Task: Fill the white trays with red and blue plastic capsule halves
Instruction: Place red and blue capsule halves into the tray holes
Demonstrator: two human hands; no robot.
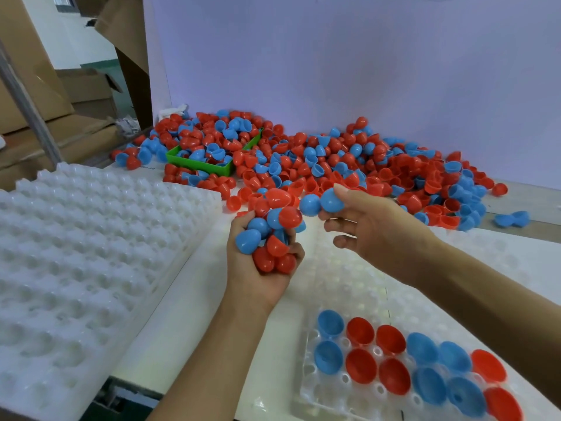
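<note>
My left hand (258, 278) is palm up at the centre and grips a heap of red and blue capsule halves (270, 238). Just to its right, my right hand (367, 229) pinches a blue capsule half (331, 200) between thumb and fingers; a second blue half (310, 205) sits against it. Below them lies a white tray (334, 399) whose near rows hold several red and blue halves, open side up. A large pile of loose halves (349, 165) covers the far part of the table.
A stack of empty white trays (76, 253) fills the left side. A green bin (209, 167) sits half buried in the pile. Cardboard boxes (45, 95) stand at the far left, and a pale wall rises behind the table. Two blue halves (513, 218) lie apart at the right.
</note>
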